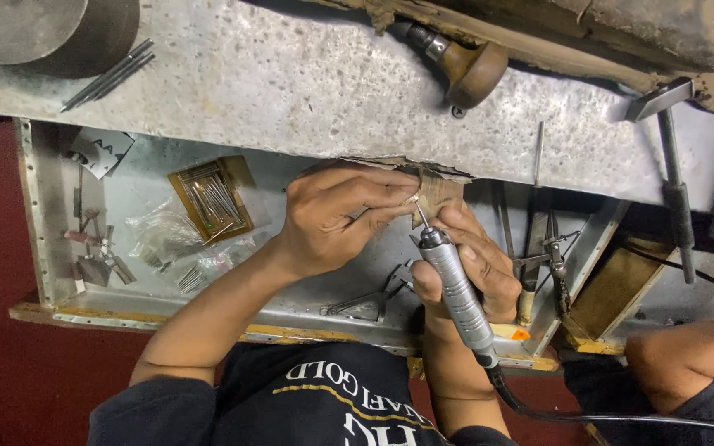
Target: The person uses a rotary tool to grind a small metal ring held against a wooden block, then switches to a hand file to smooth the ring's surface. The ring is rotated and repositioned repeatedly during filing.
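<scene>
While my left hand (336,219) pinches a tiny workpiece (411,198) against the wooden bench peg (438,194), my right hand (468,268) grips the rotary handpiece (454,289), bur touching it; I judge grinding underway, needing steady light pressure.

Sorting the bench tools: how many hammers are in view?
1: a metal hammer lies on the bench top at the right edge, head away from the person. Others may be hidden outside the frame.

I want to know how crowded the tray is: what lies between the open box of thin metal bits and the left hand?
In the head view, between the box of bits and the left hand, only a bare strip of the metal tray shows; crumpled clear plastic bags lie just below that line.
</scene>
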